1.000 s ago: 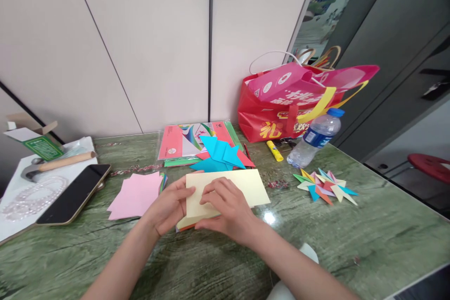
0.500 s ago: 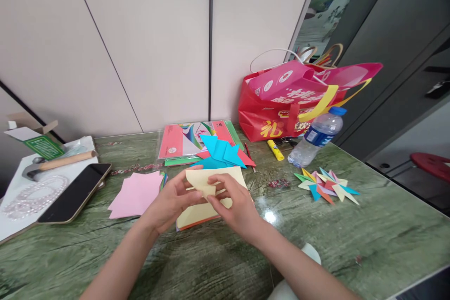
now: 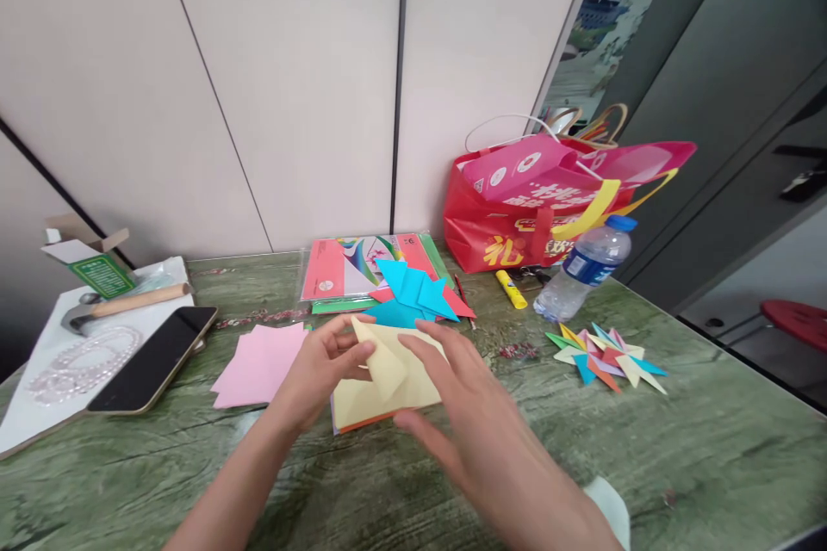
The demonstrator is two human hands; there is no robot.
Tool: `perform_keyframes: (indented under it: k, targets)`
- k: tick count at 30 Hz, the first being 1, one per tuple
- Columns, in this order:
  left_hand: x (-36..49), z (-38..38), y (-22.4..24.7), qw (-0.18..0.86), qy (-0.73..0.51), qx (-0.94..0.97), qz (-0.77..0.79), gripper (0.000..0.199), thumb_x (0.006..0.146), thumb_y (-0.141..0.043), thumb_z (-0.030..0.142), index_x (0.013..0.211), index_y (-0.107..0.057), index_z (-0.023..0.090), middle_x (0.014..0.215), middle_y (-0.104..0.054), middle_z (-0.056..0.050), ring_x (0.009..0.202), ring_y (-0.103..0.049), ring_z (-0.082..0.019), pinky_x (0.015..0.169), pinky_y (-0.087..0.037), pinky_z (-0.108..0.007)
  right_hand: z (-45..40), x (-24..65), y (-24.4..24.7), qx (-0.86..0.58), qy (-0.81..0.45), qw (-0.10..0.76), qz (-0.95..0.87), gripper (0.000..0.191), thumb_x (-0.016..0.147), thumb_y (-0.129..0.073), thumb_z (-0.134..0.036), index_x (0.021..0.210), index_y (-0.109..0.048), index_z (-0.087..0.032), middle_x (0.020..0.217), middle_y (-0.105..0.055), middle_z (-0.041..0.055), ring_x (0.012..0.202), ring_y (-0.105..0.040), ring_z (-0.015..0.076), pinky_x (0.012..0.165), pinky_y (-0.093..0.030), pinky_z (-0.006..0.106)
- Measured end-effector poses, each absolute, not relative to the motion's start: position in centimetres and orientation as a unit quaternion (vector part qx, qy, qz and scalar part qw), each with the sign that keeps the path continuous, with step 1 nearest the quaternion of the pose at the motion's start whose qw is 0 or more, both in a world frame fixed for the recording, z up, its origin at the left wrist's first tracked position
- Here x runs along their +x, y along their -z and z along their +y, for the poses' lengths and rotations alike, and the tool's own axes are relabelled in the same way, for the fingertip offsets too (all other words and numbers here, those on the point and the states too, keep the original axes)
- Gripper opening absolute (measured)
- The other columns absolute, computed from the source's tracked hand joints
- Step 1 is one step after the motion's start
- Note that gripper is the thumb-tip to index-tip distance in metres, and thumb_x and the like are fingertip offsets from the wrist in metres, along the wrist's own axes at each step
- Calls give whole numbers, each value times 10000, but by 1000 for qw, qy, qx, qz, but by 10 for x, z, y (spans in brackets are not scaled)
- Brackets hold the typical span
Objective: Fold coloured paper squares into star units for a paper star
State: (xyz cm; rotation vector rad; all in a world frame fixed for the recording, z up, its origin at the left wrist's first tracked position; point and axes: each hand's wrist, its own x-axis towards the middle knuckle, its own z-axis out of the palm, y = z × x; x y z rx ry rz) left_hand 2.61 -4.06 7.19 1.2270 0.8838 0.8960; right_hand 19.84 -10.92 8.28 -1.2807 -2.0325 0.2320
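A partly folded sheet of pale yellow origami paper (image 3: 382, 364) is pinched between the thumb and fingers of my left hand (image 3: 327, 363). It is held just above a stack of coloured paper (image 3: 357, 410) whose top sheet is also pale yellow. My right hand (image 3: 470, 409) hovers to the right of the fold, its thumb and fingers spread apart and nothing in them. Behind the stack, folded blue paper pieces (image 3: 413, 291) lie with red ones against a packet of coloured paper (image 3: 342, 265). Left of the stack sit pink square sheets (image 3: 262, 364).
On the right are a folded multicoloured paper star (image 3: 604, 355), a water bottle (image 3: 585, 267), a yellow glue stick (image 3: 511, 289) and a red bag (image 3: 504, 219). On the left lie a phone (image 3: 155, 360), a hammer (image 3: 129, 303), a bead string (image 3: 83, 362) and a green box (image 3: 96, 269).
My right hand has let go of the yellow paper, moved right and opened. My left hand keeps hold of the paper, now tilted with a point upward. The view has shifted slightly.
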Motion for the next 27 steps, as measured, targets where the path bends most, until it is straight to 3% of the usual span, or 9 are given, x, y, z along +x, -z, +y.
perform_keyframes:
  k: [3, 7, 10, 16, 19, 22, 24, 27]
  targets:
    - [24, -42, -75, 630, -400, 543, 386, 378, 731, -626, 310, 1064, -502, 179, 857, -687, -57, 734, -630, -188, 615, -500, -295, -119, 191, -89, -497, -79, 382, -775, 645, 742, -600, -273, 1303, -282, -294, 1266, -411, 127, 1162, -398, 366, 822, -463, 554]
    - [21, -44, -78, 628, -403, 544, 384, 426, 736, -621, 316, 1123, -497, 187, 862, -688, -57, 729, -630, -188, 618, -497, -293, -96, 185, -82, -493, -62, 364, -788, 728, 686, -672, -315, 1305, -289, -282, 1297, -403, 103, 1247, -299, 343, 951, -340, 573]
    - [18, -42, -79, 625, -409, 540, 388, 427, 737, -617, 331, 1123, -505, 188, 838, -693, -53, 694, -624, -171, 600, -492, -270, -71, 190, -73, -478, -128, 347, -796, 772, 635, -705, -375, 1294, -317, -270, 1192, -516, 94, 1127, -457, 301, 878, -422, 498]
    - [18, -41, -76, 630, -392, 531, 409, 492, 755, -591, 360, 1203, -440, 227, 868, -687, -47, 694, -621, -158, 571, -483, -236, -50, 194, -61, -450, -247, 403, -757, 477, 666, -684, -309, 1105, -507, -257, 929, -623, 24, 824, -585, 191, 709, -469, 331]
    - [17, -42, -77, 637, -371, 547, 397, 538, 779, -563, 345, 1270, -357, 272, 1021, -648, -77, 791, -623, -188, 616, -492, -270, -48, 193, -55, -445, -327, 405, -729, 324, 699, -653, -272, 1003, -547, -239, 770, -634, -16, 689, -589, 151, 604, -452, 265]
    - [11, -43, -82, 657, -325, 582, 353, 680, 739, -615, 274, 1319, -271, 355, 1234, -524, -85, 946, -588, -240, 726, -484, -341, -48, 193, -48, -455, -364, 405, -704, 257, 709, -631, -236, 956, -559, -234, 730, -633, -26, 657, -585, 141, 560, -429, 239]
    - [5, -42, -86, 660, -273, 614, 335, 664, 706, -644, 221, 1289, -354, 348, 1278, -482, -79, 1021, -548, -264, 813, -448, -384, -48, 194, -43, -467, -373, 404, -693, 238, 707, -625, -226, 935, -559, -229, 720, -634, -25, 661, -587, 145, 548, -420, 235]
    - [-2, -42, -91, 664, -219, 636, 326, 529, 725, -612, 219, 1217, -462, 341, 1240, -511, -63, 1014, -549, -267, 821, -437, -413, -48, 194, -39, -471, -405, 399, -675, 216, 711, -617, -236, 914, -545, -216, 696, -635, -28, 648, -594, 146, 550, -420, 237]
